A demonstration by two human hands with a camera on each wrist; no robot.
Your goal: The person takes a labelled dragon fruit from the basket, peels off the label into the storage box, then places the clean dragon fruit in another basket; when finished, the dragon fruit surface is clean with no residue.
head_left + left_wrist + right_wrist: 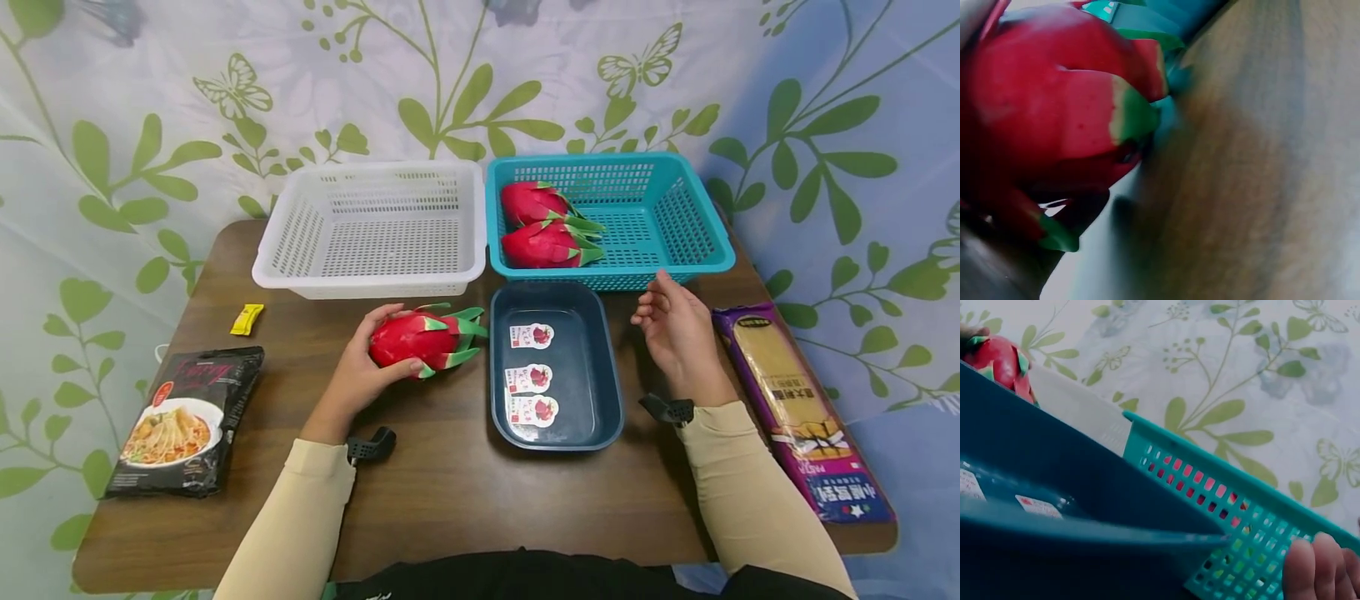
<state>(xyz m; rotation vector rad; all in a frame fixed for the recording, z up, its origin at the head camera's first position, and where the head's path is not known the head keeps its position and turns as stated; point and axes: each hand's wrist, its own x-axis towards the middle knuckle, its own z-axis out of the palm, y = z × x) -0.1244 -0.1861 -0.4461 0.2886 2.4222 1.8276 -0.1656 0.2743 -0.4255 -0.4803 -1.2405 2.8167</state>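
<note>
My left hand (pixel 357 372) grips a red dragon fruit (pixel 412 340) with green-tipped leaves, left of the dark blue tray (pixel 577 421). Close up in the left wrist view, the same dragon fruit (pixel 1054 112) fills the left side. The tray holds three labels (pixel 531 378) printed with a dragon fruit. My right hand (pixel 678 333) is to the right of the tray, its fingers loosely bent and holding nothing. Its fingertips (pixel 1319 562) appear before the teal basket (pixel 1210 487) in the right wrist view. Two more dragon fruits (pixel 546 243) lie at the left end of that basket.
A white basket (pixel 375 283) stands beside the teal one at the table's back. On the left lie a small yellow packet (pixel 247 319) and a black noodle bag (pixel 187 425). A purple pasta pack (pixel 802 408) lies along the right edge of the wooden table (pixel 450 500).
</note>
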